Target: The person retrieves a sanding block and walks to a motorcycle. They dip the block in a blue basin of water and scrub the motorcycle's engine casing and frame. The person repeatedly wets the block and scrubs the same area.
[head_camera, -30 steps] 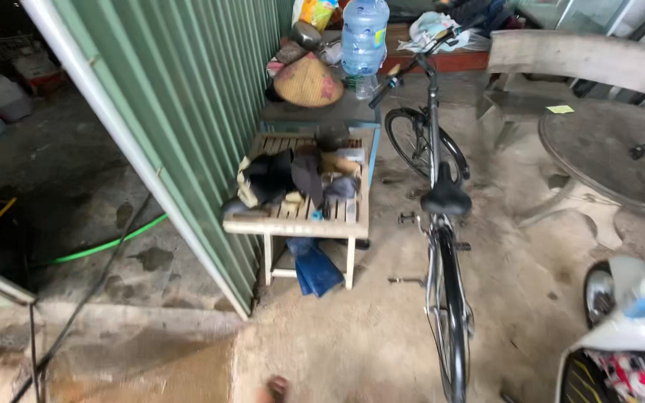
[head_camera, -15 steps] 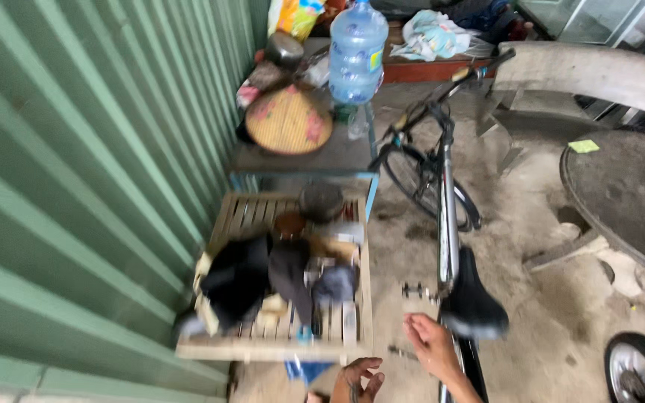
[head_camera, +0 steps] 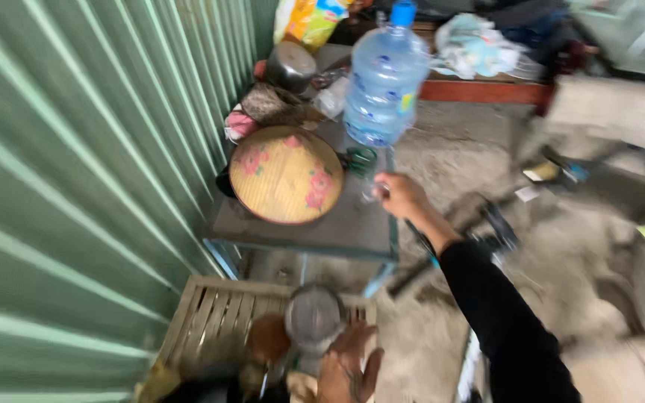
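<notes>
Right hand (head_camera: 401, 195) reaches fwd, fingers curled, grip unclear; water jug (head_camera: 387, 78) upright just beyond. Left hand (head_camera: 349, 366) low, open over round tin (head_camera: 313, 317).

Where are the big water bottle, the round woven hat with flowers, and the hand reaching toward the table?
water bottle (head_camera: 386, 93), head view, middle of its clear blue body
woven hat (head_camera: 287, 174), head view, its centre
right hand (head_camera: 401, 195), head view, back of the hand

Grey table (head_camera: 337, 227) w/ woven hat (head_camera: 287, 174), water jug (head_camera: 386, 75), metal pot (head_camera: 291, 66).
</notes>
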